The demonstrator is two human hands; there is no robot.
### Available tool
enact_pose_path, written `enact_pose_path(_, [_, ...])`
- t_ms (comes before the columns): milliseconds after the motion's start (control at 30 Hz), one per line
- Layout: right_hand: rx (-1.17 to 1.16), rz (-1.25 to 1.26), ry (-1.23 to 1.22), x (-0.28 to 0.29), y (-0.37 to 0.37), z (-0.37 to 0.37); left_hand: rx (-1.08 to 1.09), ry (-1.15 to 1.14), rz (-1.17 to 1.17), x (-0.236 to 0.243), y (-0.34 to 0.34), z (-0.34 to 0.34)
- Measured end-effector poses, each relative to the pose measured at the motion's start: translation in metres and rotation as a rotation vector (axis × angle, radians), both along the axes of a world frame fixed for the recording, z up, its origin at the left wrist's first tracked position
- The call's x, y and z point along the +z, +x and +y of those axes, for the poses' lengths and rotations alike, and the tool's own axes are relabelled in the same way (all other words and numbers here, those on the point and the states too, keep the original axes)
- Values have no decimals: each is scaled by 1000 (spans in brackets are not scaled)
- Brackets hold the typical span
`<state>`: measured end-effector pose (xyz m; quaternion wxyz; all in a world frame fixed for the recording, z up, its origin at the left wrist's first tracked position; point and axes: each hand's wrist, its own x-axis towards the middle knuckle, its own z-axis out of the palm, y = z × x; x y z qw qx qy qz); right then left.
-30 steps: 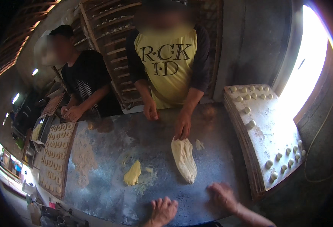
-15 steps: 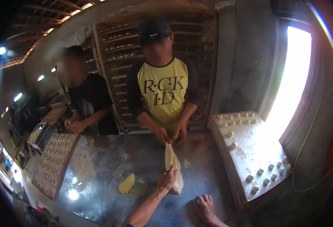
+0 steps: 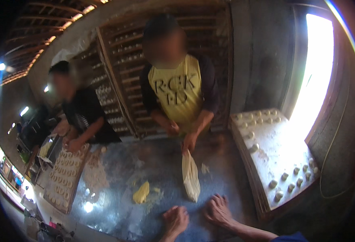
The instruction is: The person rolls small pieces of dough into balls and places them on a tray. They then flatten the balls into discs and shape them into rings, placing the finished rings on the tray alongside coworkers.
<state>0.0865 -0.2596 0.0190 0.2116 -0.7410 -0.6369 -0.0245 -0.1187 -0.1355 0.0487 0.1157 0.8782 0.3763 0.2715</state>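
A long, pale piece of dough (image 3: 191,177) lies lengthwise on the dark worktable (image 3: 117,161). The co-worker across from me, in a yellow and dark shirt, grips its far end with one hand (image 3: 189,141). Close to the dough's near end, on its left, is my left hand (image 3: 176,220), apart from it with the fingers curled in; whatever they hold, if anything, is hidden. My right hand (image 3: 218,209) rests on the table to the right of that end, fingers stretched out and holding nothing. A yellow, soft-looking lump (image 3: 141,192) sits to the left of the dough.
At the right, a board (image 3: 268,161) carries several small dough balls. Another board (image 3: 66,177) at the left holds rows of ring-marked dough pieces, where a second person (image 3: 80,117) works. Behind stands a wooden rack (image 3: 125,80) with filled shelves.
My left hand has let go of the dough and drawn back toward me. My right hand's fingers have spread. The co-worker now holds the dough with one hand instead of two.
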Motion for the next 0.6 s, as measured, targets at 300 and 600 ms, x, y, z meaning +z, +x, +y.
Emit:
enact_pose_path(300, [91, 181, -117, 33, -12, 28, -99, -59, 284, -15, -25, -2])
enact_pose_path(600, [-43, 358, -174, 27, -6, 48, -146, -31, 217, 6, -24, 37])
